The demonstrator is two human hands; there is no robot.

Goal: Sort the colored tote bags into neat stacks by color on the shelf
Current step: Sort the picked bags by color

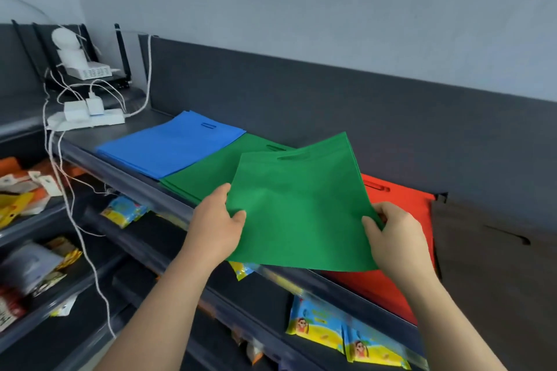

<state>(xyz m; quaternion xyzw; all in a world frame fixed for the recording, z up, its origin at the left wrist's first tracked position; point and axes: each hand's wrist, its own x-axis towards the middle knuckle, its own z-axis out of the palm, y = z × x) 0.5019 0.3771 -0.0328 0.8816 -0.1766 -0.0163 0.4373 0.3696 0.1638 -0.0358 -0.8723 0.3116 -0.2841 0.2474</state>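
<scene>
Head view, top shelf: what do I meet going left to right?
power strip → blue bags → green stack → lifted green bag → red bags → grey bag

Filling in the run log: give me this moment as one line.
held: green bag | left hand: grips its left edge | right hand: grips its right edge | shelf: blue stack, green stack, red stack
</scene>
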